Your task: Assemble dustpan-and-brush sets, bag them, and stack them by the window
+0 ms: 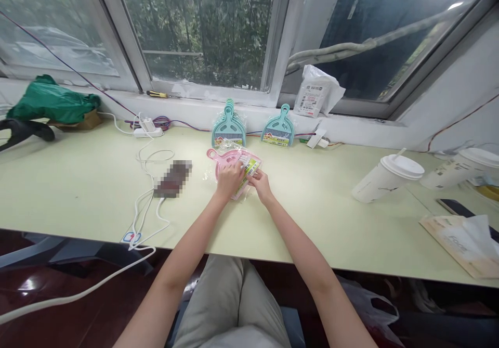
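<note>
A pink dustpan set (223, 159) in clear plastic wrap lies at the middle of the table, its handle loop pointing to the upper left. Across its front runs a green and white printed label (252, 167). My left hand (231, 179) rests over the pan with its fingers curled onto the front, hiding part of it. At the lower right edge, my right hand (260, 183) pinches the wrapped pan. Just behind stand several teal dustpan sets (229, 124) stacked together against the wall, and a single teal dustpan set (279, 126) leans to their right.
A phone-like blurred object (173, 179) and white cables (146, 202) lie to the left. A power strip (148, 131) sits near the wall. On the right are a white lidded cup (385, 177), a second cup (463, 168) and a tissue pack (460, 244).
</note>
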Available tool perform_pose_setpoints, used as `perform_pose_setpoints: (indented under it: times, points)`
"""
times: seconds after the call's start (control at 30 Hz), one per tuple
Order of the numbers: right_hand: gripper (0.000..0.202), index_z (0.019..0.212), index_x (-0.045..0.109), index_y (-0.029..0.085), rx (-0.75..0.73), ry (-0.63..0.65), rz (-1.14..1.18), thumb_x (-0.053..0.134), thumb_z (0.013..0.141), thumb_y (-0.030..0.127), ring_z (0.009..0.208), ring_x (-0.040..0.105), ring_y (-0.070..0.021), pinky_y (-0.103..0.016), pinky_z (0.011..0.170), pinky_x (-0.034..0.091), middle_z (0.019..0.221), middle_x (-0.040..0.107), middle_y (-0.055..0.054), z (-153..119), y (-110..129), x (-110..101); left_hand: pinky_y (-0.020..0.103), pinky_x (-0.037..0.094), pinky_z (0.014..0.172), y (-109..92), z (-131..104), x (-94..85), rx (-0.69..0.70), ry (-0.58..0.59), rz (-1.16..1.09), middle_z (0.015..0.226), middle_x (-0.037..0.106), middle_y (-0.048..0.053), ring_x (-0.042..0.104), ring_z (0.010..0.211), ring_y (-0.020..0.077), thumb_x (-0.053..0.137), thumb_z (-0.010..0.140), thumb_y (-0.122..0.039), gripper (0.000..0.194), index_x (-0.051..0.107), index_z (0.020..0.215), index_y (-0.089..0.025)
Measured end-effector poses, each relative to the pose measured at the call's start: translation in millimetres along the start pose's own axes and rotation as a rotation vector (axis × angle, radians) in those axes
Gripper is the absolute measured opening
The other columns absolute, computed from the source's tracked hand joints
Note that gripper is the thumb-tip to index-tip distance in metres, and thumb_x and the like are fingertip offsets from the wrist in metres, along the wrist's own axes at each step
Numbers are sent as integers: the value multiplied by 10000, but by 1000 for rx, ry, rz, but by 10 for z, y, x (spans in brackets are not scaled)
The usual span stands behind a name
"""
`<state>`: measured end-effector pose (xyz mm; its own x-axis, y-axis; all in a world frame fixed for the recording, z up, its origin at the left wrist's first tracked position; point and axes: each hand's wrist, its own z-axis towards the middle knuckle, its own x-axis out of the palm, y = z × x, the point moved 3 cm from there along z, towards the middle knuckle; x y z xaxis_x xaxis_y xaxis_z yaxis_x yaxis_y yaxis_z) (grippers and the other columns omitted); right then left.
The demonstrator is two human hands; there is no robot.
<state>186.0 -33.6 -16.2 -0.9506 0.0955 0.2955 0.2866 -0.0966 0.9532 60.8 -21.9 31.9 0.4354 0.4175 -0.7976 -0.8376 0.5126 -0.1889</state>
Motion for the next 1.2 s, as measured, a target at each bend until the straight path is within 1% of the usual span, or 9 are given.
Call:
perform_pose_setpoints:
  times: [0.13, 0.33, 0.53, 0.73, 0.87, 0.93, 1.0, 1.1, 1.2]
  points:
    - [460, 950, 629, 213, 7, 37, -20, 807, 557, 375, 791, 678, -199, -397, 781, 565, 820, 716, -16, -10, -3, 43, 339, 390, 745, -13, -5, -39, 35, -104, -8, 877, 624, 116, 572, 892, 252, 399, 917, -244, 189, 571, 886, -172]
    - [397, 909, 634, 196, -11, 23, 24, 788, 558, 301, 731, 669, -170, -360, 768, 568, 738, 701, 9, -9, 11, 34, 295, 387, 679, -118, -54, 36, 181, -65, -155, 807, 592, 69, 560, 778, 198, 366, 935, -217, 199, 537, 839, -181]
    - [389, 948, 648, 186, -32, 33, 62, 775, 589, 268, 717, 675, -166, -354, 771, 572, 776, 719, -5, -38, 68, 40, 310, 412, 759, -81, -45, 48, 86, -115, -264, 904, 630, 88, 576, 882, 218, 463, 897, -235, 175, 577, 1014, -172]
    - [374, 941, 638, 181, -61, -87, 171, 772, 600, 254, 768, 683, -168, -341, 790, 573, 829, 722, -19, -13, 51, -22, 333, 442, 869, -74, -81, 73, 144, -99, -481, 991, 623, 81, 572, 985, 205, 453, 911, -300, 220, 587, 1058, -206]
    - [343, 913, 623, 187, -99, -198, 270, 770, 605, 229, 860, 677, -170, -321, 817, 567, 926, 709, -30, 17, 83, -121, 418, 321, 1067, 100, -86, -58, -219, -505, -650, 1377, 421, 142, 363, 1313, 245, 573, 849, -349, 477, 428, 1281, -208]
    - [344, 913, 620, 190, -110, -212, 311, 768, 604, 215, 884, 673, -167, -312, 823, 566, 950, 702, -26, 27, 103, -152, 416, 308, 1088, 204, -75, -48, -462, -585, -842, 1488, 280, 137, 298, 1366, 246, 639, 801, -371, 678, 303, 1374, -233]
    - [344, 912, 617, 191, -113, -212, 329, 765, 602, 205, 887, 671, -164, -308, 822, 568, 953, 699, -22, 34, 116, -170, 411, 371, 1051, 234, -25, 63, -609, -397, -1167, 1461, 350, 137, 396, 1314, 255, 656, 781, -388, 714, 306, 1382, -226]
    - [341, 913, 610, 192, -125, -237, 335, 751, 602, 190, 894, 667, -163, -314, 829, 568, 950, 700, -23, 39, 132, -194, 426, 456, 968, 111, 14, 264, -674, 90, -1600, 1235, 595, 147, 574, 1135, 279, 656, 770, -395, 566, 495, 1253, -148]
    - [351, 929, 606, 191, -144, -284, 348, 738, 605, 180, 909, 663, -163, -319, 840, 565, 967, 699, -28, 41, 152, -224, 415, 470, 959, -6, -9, 323, -680, 274, -1744, 1155, 655, 125, 615, 1073, 267, 661, 765, -394, 493, 567, 1178, -141]
